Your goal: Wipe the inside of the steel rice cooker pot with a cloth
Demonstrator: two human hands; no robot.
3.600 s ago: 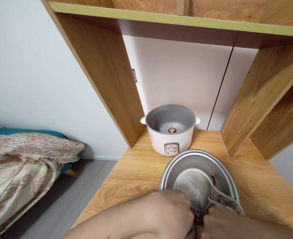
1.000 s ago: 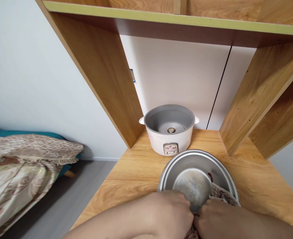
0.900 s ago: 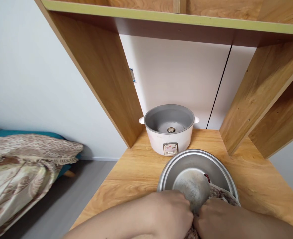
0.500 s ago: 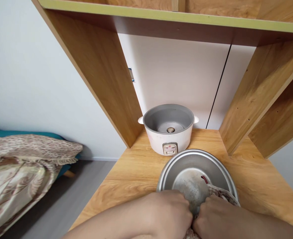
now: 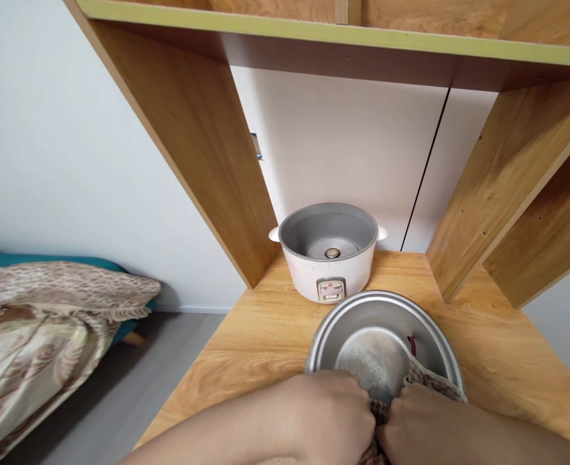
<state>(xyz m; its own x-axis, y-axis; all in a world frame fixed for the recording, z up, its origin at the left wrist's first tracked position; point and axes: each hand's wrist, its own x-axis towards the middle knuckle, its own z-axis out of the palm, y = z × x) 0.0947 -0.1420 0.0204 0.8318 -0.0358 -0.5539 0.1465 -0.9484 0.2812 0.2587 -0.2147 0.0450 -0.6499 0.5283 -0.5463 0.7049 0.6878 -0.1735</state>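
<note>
My left hand (image 5: 331, 413) and my right hand (image 5: 418, 423) are closed side by side over the near part of a grey metal inner pot (image 5: 386, 310). Both grip a brown patterned cloth (image 5: 433, 381). Folds of it show between my fists, and a pale-edged corner with a dark red loop (image 5: 411, 345) lies against the pot's right inner side. The pot's near rim is hidden behind my hands. Just behind the pot stands a white rice cooker body (image 5: 309, 278), lidless, with a round metal button at its grey bottom.
Everything stands on a wooden tabletop (image 5: 265, 342). Upright boards (image 5: 183, 142) flank the cooker, and a yellow-edged shelf (image 5: 343, 35) runs overhead. To the left, a patterned blanket (image 5: 62, 323) drapes over a low teal bed above the grey floor (image 5: 168, 342).
The cloth corner and its red loop have shifted slightly to the right inside the pot. More cloth shows between my fists. Pot and cooker stay in place.
</note>
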